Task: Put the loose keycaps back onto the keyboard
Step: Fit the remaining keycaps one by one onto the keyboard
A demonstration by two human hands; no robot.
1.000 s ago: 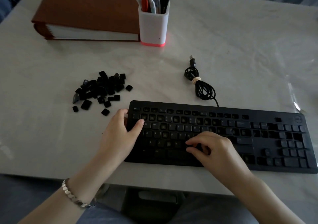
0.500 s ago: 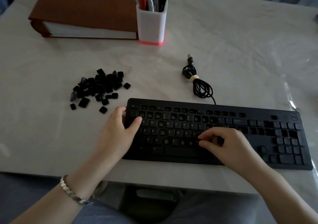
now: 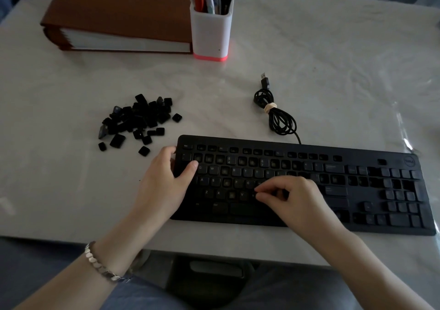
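left hand clamps the keyboard edge to steady it; right hand bunches its fingertips over the middle row, maybe seating a keycap, too dark to tell

Dim scene, soft glare right, edges bowed

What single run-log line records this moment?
left hand: grips keyboard left end | right hand: curled over middle keys | keycaps: heaped on table
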